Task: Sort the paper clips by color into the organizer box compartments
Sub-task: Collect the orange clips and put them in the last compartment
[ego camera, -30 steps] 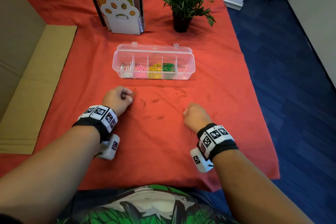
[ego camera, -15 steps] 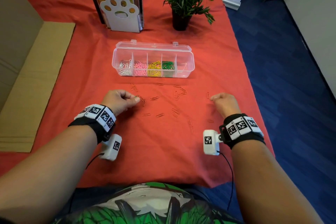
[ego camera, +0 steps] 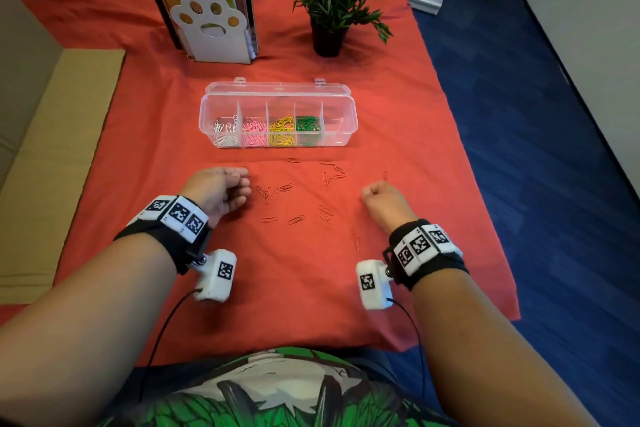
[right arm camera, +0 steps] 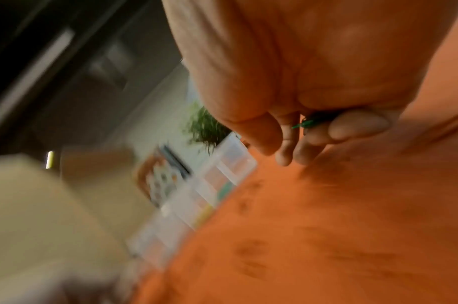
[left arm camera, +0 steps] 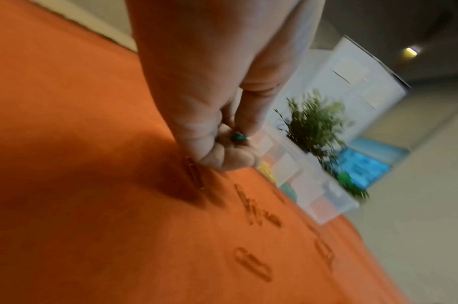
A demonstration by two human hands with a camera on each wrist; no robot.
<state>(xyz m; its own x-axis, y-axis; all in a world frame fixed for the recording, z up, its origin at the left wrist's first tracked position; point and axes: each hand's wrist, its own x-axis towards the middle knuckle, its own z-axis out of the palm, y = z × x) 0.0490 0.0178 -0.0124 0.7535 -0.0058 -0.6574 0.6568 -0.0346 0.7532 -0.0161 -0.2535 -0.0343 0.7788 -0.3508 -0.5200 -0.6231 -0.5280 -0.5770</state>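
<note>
Since both hands already clutch green paper clips, left hand (ego camera: 218, 191) fingers curled round a green clip (left arm camera: 238, 137) and right hand (ego camera: 382, 199) round another (right arm camera: 307, 123), I'd sweep orange wire clips (ego camera: 284, 187) just beyond the fingertips off the orange-clothed surface (ego camera: 311, 288) into the clear plastic organizer box (ego camera: 346, 121) ahead.

Open cloth (ego camera: 298, 274) between hands; loose clips (ego camera: 284, 188) ahead, organizer box (ego camera: 346, 135) beyond

Red paper clips (ego camera: 304, 198) lie scattered on the table (ego camera: 277, 281) before the organizer box (ego camera: 346, 121). Both the left hand (ego camera: 216, 191) and the right hand (ego camera: 384, 199) hover over them, curled.
</note>
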